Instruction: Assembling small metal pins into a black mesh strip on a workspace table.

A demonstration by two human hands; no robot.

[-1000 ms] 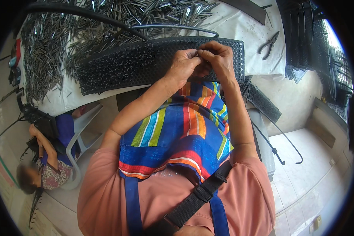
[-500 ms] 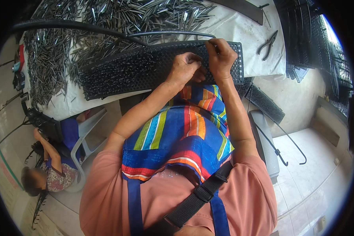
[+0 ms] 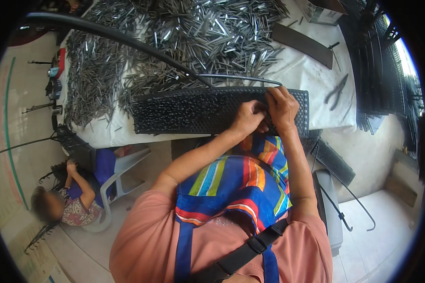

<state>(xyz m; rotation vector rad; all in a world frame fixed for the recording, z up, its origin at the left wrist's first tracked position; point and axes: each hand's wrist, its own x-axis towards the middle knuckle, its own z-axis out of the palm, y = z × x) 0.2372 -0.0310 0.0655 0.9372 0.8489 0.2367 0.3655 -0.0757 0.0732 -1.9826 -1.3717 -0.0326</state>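
A long black perforated panel (image 3: 208, 111) lies along the near edge of a cloth-covered table, in front of me. Small dark bristle-like pieces stand thickly over its left part, while rows of bare holes show to the right. My left hand (image 3: 249, 118) is closed in a pinch over the panel, right of its middle. Beside it, my right hand (image 3: 282, 107) has its fingers pressed together near the panel's right end. Whatever sits in either pinch is hidden or too small to name. A thin bent black rod (image 3: 236, 77) runs along the panel's far edge.
Behind the panel spreads a large heap of thin dark shiny strips (image 3: 198, 33). Pliers (image 3: 336, 93), a flat dark bar (image 3: 303, 45) and a box (image 3: 323, 10) lie at the right. Another person (image 3: 82, 203) sits at the left near a pale chair (image 3: 111, 198).
The whole view has shifted, so table and panel appear lower and further right. My left hand is slightly closer to my right hand; both stay pinched over the panel.
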